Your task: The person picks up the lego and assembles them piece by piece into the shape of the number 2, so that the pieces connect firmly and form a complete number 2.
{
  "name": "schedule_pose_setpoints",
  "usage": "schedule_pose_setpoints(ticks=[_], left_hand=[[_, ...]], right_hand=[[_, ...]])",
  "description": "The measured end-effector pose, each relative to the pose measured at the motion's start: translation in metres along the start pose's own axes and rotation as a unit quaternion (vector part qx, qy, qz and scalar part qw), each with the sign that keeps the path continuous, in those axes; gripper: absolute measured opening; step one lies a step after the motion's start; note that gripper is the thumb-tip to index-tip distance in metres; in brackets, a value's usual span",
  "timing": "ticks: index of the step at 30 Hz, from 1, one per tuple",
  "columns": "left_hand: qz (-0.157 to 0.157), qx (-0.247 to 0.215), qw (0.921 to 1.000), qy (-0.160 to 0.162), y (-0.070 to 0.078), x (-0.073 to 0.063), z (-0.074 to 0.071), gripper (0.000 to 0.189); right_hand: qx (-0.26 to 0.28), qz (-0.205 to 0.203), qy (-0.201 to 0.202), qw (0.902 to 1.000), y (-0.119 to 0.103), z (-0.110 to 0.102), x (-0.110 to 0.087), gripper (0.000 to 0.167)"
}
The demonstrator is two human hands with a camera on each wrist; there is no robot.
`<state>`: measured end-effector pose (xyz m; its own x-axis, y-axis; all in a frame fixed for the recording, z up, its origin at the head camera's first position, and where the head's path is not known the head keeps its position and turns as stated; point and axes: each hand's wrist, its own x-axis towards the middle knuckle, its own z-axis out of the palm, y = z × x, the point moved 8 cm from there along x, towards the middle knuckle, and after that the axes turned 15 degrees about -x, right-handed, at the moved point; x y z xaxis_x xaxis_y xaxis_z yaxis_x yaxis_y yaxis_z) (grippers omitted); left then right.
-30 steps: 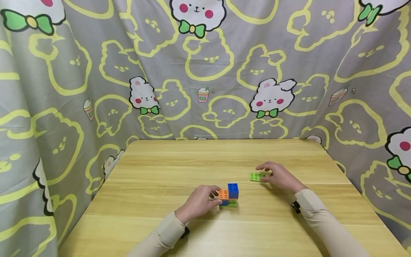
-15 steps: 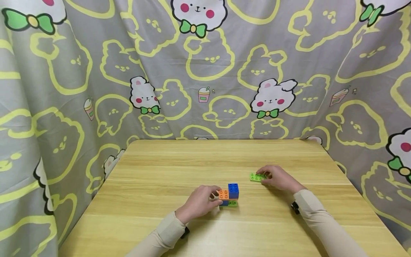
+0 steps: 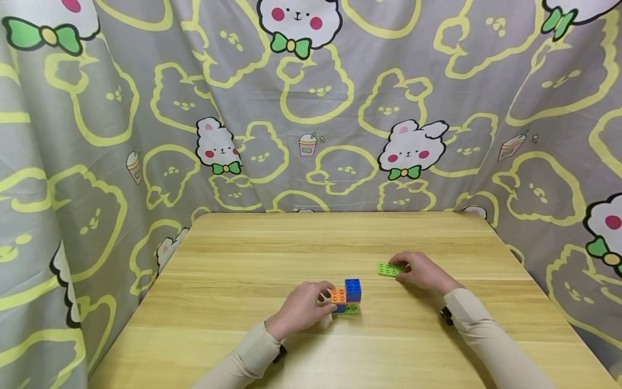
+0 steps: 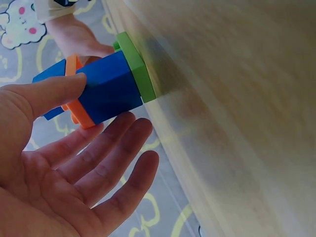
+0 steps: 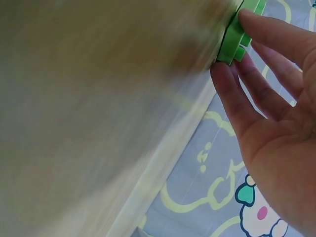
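A small stack of toy building bricks stands on the table, left of the right hand. It has a green plate [image 4: 137, 66] at the bottom, a blue brick [image 4: 109, 86] on it, an orange plate [image 3: 338, 295] above, and a second blue brick [image 3: 353, 290] on top at the right. My left hand [image 3: 302, 306] grips the stack from its left side, thumb on the near side and fingertips at the far side. Farther back, a loose green plate [image 3: 389, 269] lies flat with studs up. My right hand [image 3: 421, 270] pinches its right end between thumb and fingers.
The wooden table [image 3: 233, 259] runs back to a grey curtain [image 3: 272, 178] with yellow outlines and white rabbits. The curtain also hangs along the left and right sides. A dark wrist device [image 3: 447, 314] shows under the right sleeve.
My right hand has lowered and closed its fingers on the right end of the loose green plate. My left hand and the brick stack have stayed in place.
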<state>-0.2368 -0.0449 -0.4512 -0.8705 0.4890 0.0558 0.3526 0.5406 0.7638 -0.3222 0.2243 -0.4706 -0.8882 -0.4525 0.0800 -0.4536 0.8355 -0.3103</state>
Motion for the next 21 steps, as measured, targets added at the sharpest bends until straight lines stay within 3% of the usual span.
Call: schedule_pose_setpoints(ticks=[12,21], left_hand=[[0.006,0.006,1.0000,-0.002,0.001,-0.001,0.000,0.042],[0.008,0.002,1.0000,-0.002,0.000,-0.001,0.001,0.039]], right_hand=[[-0.007,0.006,0.036,0.9993,-0.011,-0.013,-0.002,0.029],[-0.025,-0.023,0.061,0.9976,-0.038,-0.031,-0.007,0.026]])
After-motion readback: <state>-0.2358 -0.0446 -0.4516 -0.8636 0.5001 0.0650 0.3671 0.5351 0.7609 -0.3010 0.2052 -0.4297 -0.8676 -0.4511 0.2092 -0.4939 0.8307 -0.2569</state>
